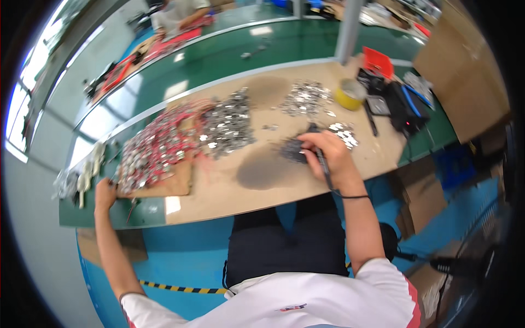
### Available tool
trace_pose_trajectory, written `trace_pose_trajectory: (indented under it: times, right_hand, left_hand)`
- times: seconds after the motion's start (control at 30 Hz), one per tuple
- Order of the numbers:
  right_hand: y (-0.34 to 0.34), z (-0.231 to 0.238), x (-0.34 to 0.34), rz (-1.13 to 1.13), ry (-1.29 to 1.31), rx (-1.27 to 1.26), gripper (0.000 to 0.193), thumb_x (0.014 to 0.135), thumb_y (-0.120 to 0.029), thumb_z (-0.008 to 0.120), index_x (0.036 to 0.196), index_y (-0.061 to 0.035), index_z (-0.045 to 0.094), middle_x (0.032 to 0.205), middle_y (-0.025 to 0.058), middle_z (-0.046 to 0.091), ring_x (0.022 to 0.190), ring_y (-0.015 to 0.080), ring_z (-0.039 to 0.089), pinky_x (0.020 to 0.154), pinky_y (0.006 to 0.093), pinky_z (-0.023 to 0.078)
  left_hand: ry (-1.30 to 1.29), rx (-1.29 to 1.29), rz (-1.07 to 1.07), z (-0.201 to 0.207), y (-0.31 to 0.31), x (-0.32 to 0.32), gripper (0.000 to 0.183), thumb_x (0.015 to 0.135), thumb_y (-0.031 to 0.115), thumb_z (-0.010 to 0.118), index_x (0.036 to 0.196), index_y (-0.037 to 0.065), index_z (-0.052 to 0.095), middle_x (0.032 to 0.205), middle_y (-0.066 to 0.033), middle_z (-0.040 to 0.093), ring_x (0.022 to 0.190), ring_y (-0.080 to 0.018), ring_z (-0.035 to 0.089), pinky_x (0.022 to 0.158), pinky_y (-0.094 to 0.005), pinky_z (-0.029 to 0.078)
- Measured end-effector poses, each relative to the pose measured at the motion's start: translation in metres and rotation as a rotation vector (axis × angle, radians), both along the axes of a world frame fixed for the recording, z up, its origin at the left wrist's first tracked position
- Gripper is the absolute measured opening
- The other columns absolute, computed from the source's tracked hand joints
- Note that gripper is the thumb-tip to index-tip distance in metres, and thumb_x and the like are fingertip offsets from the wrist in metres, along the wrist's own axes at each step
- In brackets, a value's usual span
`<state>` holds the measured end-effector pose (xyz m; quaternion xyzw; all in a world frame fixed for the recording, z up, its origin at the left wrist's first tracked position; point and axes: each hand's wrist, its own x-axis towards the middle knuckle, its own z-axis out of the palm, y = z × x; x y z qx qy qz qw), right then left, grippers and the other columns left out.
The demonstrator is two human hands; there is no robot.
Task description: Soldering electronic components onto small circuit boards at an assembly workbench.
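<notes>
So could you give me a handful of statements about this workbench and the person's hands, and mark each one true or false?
1. The right hand holds a dark pen-like tool. True.
2. The left hand rests on the yellow tape roll. False: it is at the bench's far left, by the pile of red-wired parts.
3. A heap of small silvery metal parts lies on the brown board. True.
4. Both hands touch each other. False: they are far apart.

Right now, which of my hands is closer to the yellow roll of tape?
Right. Your right hand, holding a soldering iron, is just below and left of the yellow tape roll. Your left hand is far across the bench by the pile of red-wired parts.
</notes>
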<state>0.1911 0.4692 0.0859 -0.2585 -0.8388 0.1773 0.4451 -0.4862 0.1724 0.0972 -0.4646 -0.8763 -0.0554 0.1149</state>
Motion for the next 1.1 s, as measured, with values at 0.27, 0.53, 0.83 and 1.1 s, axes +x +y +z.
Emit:
trace_pose_trajectory:
  times: [0.27, 0.53, 0.83, 1.1]
  right_hand:
    - [0.001, 0.0, -0.001, 0.021, 0.046, 0.02, 0.04, 0.075, 0.013, 0.073, 0.111, -0.0046, 0.072, 0.084, 0.0081, 0.072, 0.076, 0.0235, 0.069, 0.071, 0.0339, 0.057]
    - [0.001, -0.004, 0.006, -0.018, 0.039, -0.023, 0.037, 0.08, 0.01, 0.077, 0.114, -0.0035, 0.072, 0.088, 0.0093, 0.073, 0.08, 0.0188, 0.074, 0.07, 0.0284, 0.058]
    - [0.004, -0.009, 0.007, -0.001, 0.123, -0.138, 0.036, 0.085, 0.009, 0.077, 0.118, -0.0025, 0.071, 0.093, 0.0085, 0.076, 0.089, 0.0148, 0.076, 0.076, 0.0264, 0.058]
    - [0.001, -0.005, 0.004, 0.107, 0.047, -0.088, 0.038, 0.081, 0.011, 0.075, 0.117, -0.0046, 0.072, 0.091, 0.0077, 0.074, 0.08, 0.0149, 0.073, 0.071, 0.0262, 0.058]
  left_hand:
    - [0.101, 0.296, 0.056, 0.041, -0.018, -0.019, 0.017, 0.095, 0.008, 0.072, 0.103, -0.006, 0.068, 0.09, -0.0219, 0.073, 0.084, -0.0373, 0.072, 0.078, -0.0463, 0.055]
    - [-0.413, 0.851, -0.192, 0.106, 0.041, 0.149, 0.023, 0.101, 0.008, 0.073, 0.122, 0.0, 0.072, 0.1, -0.005, 0.076, 0.079, -0.0094, 0.068, 0.07, -0.024, 0.054]
    - [-0.807, 0.064, -0.773, 0.046, 0.137, 0.376, 0.022, 0.09, 0.006, 0.081, 0.108, -0.003, 0.072, 0.088, -0.0072, 0.071, 0.084, -0.0144, 0.069, 0.076, -0.0306, 0.057]
    - [-0.665, -0.109, -0.885, 0.024, 0.175, 0.388, 0.025, 0.09, 0.015, 0.081, 0.104, -0.004, 0.074, 0.084, -0.0104, 0.069, 0.075, -0.0181, 0.067, 0.071, -0.0337, 0.054]
